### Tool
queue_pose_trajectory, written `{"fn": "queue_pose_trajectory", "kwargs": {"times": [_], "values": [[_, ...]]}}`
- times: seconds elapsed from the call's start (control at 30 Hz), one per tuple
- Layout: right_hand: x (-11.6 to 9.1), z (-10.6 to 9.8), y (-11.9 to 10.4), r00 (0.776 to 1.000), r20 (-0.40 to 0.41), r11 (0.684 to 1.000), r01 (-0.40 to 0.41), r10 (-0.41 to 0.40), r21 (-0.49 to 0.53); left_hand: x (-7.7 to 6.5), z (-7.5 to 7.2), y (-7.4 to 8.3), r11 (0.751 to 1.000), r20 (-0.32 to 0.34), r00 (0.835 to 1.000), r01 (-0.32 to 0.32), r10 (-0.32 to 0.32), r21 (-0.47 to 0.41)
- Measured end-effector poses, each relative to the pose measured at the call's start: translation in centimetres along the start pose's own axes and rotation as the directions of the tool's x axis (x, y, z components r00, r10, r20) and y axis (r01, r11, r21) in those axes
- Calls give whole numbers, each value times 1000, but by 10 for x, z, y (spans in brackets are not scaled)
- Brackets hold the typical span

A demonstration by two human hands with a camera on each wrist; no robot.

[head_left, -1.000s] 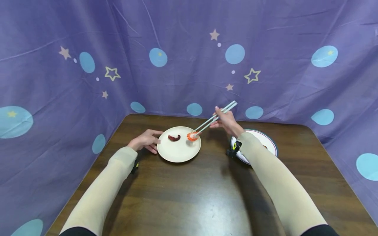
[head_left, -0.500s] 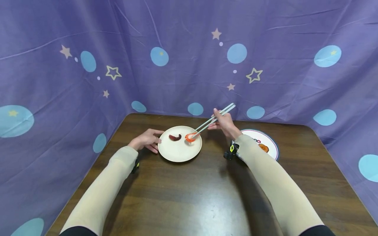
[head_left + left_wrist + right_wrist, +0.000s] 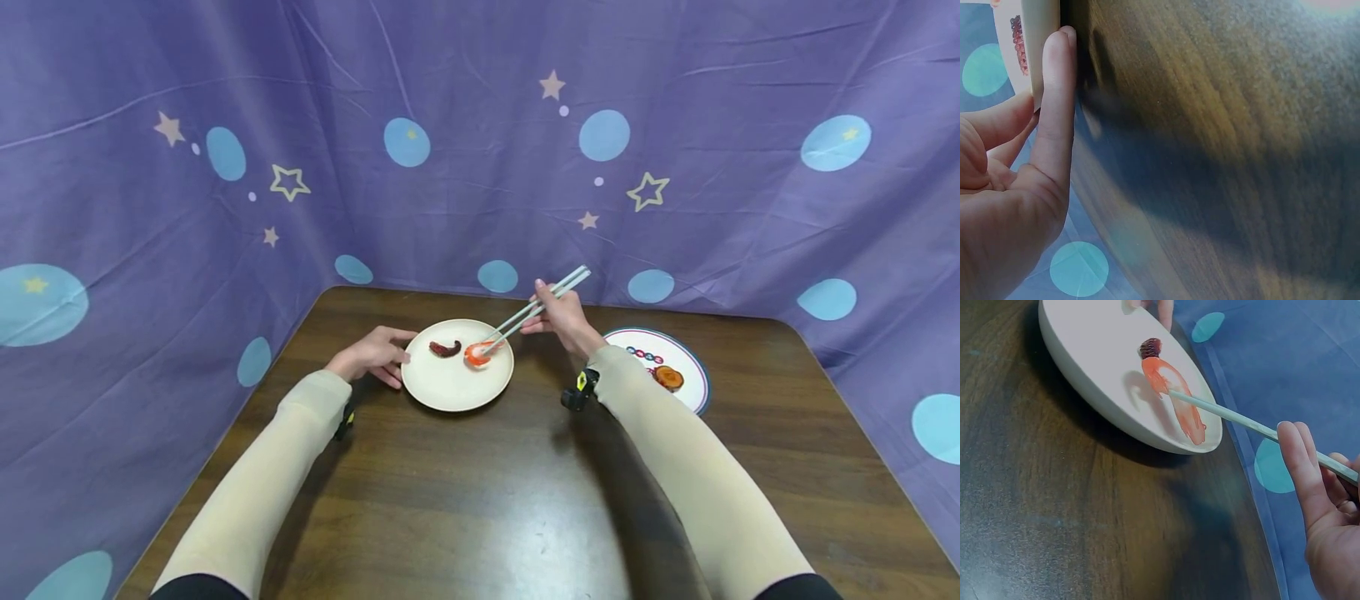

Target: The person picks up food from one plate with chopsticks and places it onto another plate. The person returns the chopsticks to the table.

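My right hand (image 3: 564,318) holds a pair of pale green chopsticks (image 3: 517,320). Their tips are at an orange-and-white shrimp (image 3: 474,358), over the right part of a cream plate (image 3: 450,392). To the left of the shrimp, a dark red octopus tentacle (image 3: 444,350) lies on the plate, curled at one end. My left hand (image 3: 375,354) pinches the plate's left rim, thumb on top and fingers beneath, as the left wrist view shows. In the right wrist view, the shrimp (image 3: 1180,406) hangs at the chopstick's end close over the plate, with its shadow beside it.
A white plate (image 3: 696,367) with a blue rim stands to the right, partly behind my right sleeve (image 3: 667,442). On it sits a round brown piece of food (image 3: 668,378) beside a printed pattern. A purple curtain (image 3: 480,167) hangs behind the wooden table (image 3: 480,492).
My right hand, the chopsticks and the shrimp have shifted slightly left and nearer to me. More of the blue-rimmed plate shows now. My left hand stays at the cream plate's rim.
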State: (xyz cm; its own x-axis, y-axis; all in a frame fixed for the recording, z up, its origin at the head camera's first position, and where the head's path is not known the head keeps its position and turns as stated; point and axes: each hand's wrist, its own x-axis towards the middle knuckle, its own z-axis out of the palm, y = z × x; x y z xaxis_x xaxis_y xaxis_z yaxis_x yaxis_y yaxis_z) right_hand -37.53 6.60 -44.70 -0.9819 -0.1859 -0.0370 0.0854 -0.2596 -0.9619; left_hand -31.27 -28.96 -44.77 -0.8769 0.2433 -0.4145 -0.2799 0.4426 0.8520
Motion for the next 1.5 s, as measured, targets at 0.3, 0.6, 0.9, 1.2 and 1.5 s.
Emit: {"fn": "queue_pose_trajectory", "kwargs": {"times": [0.3,0.6,0.9,1.2,1.5], "values": [[-5,4,6,1000,5,1000,-1,1,-13,0,2,-2,1000,0,1000,8,-8,-4],[-5,2,6,1000,24,1000,-1,1,-13,-2,1,2,1000,-5,1000,10,-10,5],[-3,-4,-5,998,49,999,31,-32,7,3,-4,6,1000,-12,1000,9,-9,-1],[-4,-7,-6,998,58,1000,31,-31,1,2,-3,5,1000,-10,1000,18,-18,-2],[-8,-7,-3,996,81,1000,25,-25,6,1,0,2,1000,-1,1000,18,-18,-4]]}}
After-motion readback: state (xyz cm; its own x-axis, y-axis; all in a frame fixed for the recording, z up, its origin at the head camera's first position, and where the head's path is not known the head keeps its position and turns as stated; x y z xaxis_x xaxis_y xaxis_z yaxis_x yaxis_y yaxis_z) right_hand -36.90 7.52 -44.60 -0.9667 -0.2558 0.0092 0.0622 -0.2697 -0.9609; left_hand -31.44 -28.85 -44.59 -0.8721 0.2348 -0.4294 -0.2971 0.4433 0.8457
